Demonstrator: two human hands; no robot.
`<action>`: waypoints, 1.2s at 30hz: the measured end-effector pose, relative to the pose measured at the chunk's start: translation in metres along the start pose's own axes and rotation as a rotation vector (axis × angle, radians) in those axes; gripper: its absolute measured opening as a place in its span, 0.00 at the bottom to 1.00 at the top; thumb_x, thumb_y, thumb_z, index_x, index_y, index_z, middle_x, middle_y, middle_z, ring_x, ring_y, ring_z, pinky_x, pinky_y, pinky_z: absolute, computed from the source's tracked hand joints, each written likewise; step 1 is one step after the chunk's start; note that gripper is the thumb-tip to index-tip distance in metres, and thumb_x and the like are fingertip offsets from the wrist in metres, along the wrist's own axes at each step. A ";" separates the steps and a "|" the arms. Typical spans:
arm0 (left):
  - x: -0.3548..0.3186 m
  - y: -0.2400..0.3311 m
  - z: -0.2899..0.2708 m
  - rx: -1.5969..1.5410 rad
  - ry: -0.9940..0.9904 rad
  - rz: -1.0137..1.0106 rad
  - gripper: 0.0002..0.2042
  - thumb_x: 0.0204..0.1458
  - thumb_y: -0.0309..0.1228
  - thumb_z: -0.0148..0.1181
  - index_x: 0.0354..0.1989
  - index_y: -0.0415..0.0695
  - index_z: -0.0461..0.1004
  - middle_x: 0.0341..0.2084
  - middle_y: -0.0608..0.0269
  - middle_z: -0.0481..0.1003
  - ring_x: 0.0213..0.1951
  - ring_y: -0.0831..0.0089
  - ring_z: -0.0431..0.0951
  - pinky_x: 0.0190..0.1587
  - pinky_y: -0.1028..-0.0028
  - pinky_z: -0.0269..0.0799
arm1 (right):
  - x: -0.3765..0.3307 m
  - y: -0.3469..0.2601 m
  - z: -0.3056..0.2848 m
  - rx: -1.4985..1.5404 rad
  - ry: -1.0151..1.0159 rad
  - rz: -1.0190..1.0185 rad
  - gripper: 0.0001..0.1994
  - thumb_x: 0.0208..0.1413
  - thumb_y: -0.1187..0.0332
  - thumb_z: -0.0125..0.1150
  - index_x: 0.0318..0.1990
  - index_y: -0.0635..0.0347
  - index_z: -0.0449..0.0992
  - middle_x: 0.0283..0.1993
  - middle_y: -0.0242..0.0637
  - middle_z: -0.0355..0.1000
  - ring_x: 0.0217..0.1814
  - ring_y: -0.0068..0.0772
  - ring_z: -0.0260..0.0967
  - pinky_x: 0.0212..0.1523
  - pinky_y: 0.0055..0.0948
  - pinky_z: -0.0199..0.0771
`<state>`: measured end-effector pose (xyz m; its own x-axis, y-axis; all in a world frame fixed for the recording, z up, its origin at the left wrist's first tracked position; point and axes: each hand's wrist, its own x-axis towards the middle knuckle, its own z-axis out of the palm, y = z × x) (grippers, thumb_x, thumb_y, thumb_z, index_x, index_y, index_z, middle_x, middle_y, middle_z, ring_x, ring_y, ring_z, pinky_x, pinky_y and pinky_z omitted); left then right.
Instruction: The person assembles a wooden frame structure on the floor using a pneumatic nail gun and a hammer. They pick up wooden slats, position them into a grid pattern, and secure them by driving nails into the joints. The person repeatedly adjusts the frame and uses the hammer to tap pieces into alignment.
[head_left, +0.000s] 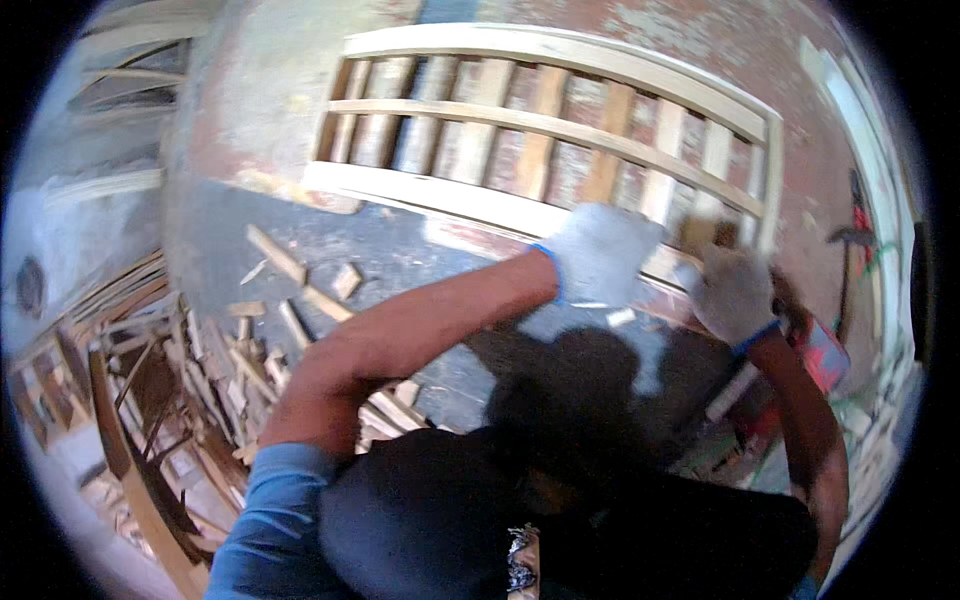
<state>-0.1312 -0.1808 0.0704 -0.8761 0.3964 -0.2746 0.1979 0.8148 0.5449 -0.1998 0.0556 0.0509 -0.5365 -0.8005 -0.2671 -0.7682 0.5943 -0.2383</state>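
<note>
A pale wooden slatted frame (560, 122) lies in front of me, with several crosswise slats between its long rails. My left hand (605, 255), in a whitish glove with a blue cuff, is at the near rail towards its right end; blur hides its fingers. To its right, my right hand (735, 292), gloved alike, is closed near the frame's near right corner. What it holds, if anything, cannot be made out. Just beyond that hand, a small brown block-like piece (706, 234) shows blurred by the frame.
Loose wood offcuts (275, 255) lie on the dark floor at left, beside a heap of scrap wood (215, 390). A hammer (852, 237) is at the far right. Close to my right wrist is a red object (825, 357), its kind unclear.
</note>
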 end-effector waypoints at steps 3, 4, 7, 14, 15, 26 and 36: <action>0.004 0.001 0.006 0.060 -0.079 -0.038 0.42 0.53 0.73 0.56 0.44 0.35 0.78 0.37 0.39 0.82 0.42 0.43 0.85 0.45 0.50 0.80 | -0.004 0.001 -0.002 -0.086 0.125 -0.061 0.09 0.53 0.60 0.64 0.35 0.53 0.82 0.29 0.41 0.76 0.33 0.46 0.77 0.38 0.47 0.74; -0.002 -0.001 0.004 0.066 -0.033 -0.023 0.41 0.53 0.72 0.56 0.43 0.36 0.77 0.36 0.39 0.82 0.41 0.43 0.85 0.44 0.50 0.79 | 0.000 -0.004 -0.005 -0.141 0.120 -0.051 0.08 0.52 0.60 0.64 0.34 0.53 0.82 0.28 0.39 0.75 0.32 0.44 0.77 0.36 0.46 0.75; -0.010 -0.004 0.010 0.096 -0.023 -0.080 0.41 0.49 0.66 0.65 0.59 0.41 0.74 0.43 0.43 0.81 0.48 0.45 0.83 0.49 0.50 0.77 | -0.005 -0.007 -0.003 -0.035 0.163 -0.137 0.06 0.54 0.63 0.64 0.31 0.53 0.82 0.28 0.36 0.76 0.32 0.43 0.77 0.36 0.48 0.75; -0.008 0.015 0.000 0.158 -0.027 -0.122 0.32 0.48 0.59 0.70 0.45 0.40 0.74 0.40 0.44 0.80 0.44 0.43 0.82 0.46 0.50 0.78 | -0.095 0.041 -0.014 0.281 0.725 0.492 0.12 0.66 0.65 0.58 0.48 0.62 0.81 0.46 0.49 0.80 0.52 0.46 0.79 0.57 0.40 0.75; -0.005 0.015 0.000 0.161 -0.028 -0.117 0.32 0.48 0.59 0.70 0.46 0.40 0.74 0.40 0.44 0.80 0.44 0.44 0.83 0.46 0.50 0.78 | -0.120 0.061 -0.024 0.258 0.758 0.636 0.14 0.68 0.64 0.58 0.51 0.63 0.81 0.50 0.51 0.80 0.55 0.47 0.78 0.60 0.40 0.73; -0.006 0.018 0.008 0.211 -0.009 -0.121 0.34 0.48 0.56 0.72 0.58 0.45 0.74 0.43 0.48 0.80 0.44 0.46 0.83 0.47 0.51 0.78 | -0.312 0.157 0.090 0.239 0.614 1.163 0.19 0.69 0.58 0.54 0.55 0.65 0.78 0.50 0.57 0.78 0.54 0.62 0.74 0.56 0.49 0.71; -0.007 0.031 0.003 0.196 -0.038 -0.170 0.37 0.46 0.53 0.74 0.60 0.43 0.73 0.44 0.47 0.80 0.47 0.45 0.82 0.52 0.52 0.77 | -0.309 0.169 0.086 -0.113 0.516 1.122 0.15 0.61 0.61 0.65 0.47 0.63 0.76 0.45 0.54 0.76 0.52 0.62 0.72 0.51 0.55 0.71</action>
<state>-0.1177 -0.1571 0.0867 -0.8875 0.2591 -0.3811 0.1336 0.9362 0.3252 -0.1337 0.4103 0.0129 -0.9718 0.1944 0.1338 0.1926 0.9809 -0.0267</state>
